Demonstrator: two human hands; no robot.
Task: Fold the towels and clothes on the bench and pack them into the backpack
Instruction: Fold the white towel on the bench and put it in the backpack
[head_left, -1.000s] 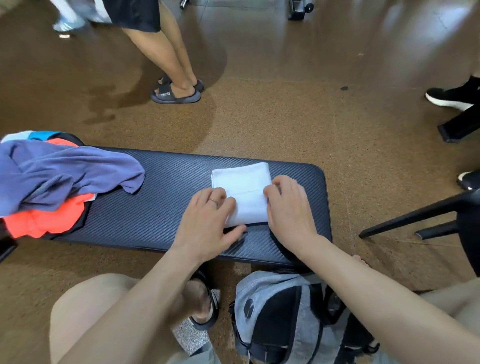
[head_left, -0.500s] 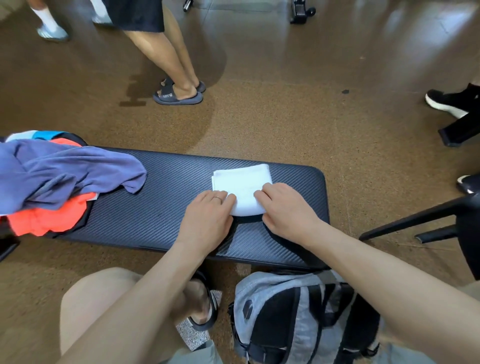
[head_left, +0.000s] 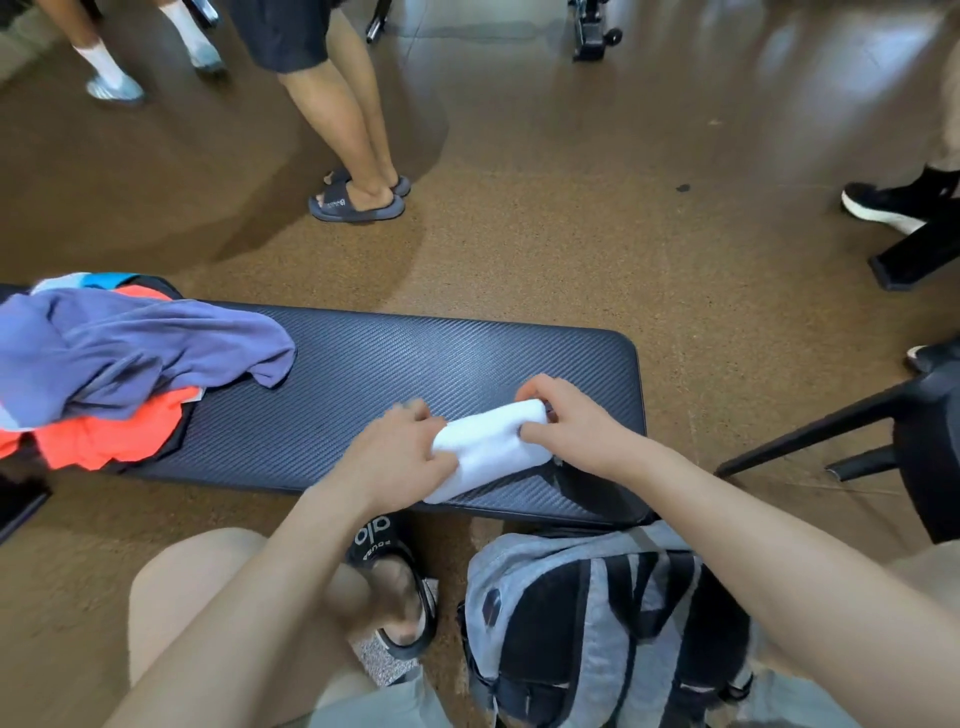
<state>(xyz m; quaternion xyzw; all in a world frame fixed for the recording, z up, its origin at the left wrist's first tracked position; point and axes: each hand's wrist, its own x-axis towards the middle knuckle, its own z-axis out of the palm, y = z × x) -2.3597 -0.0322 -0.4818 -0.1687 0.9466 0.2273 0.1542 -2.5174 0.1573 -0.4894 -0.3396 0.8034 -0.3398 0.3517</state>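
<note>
small white towel (head_left: 491, 446) folded into a chunky bundle sitting tilted near the bench's (head_left: 415, 358) front right edge, purple-blue shirt (head_left: 130, 348) lying crumpled over orange clothes (head_left: 109, 439) at the left end, grey and black backpack (head_left: 582, 623) sitting on the floor under the front right corner

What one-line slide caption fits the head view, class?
Both hands, left hand and right hand, grip a folded white towel on the bench.

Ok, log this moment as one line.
both hands grip white towel on bench | clothes pile unfolded | backpack on floor
</note>
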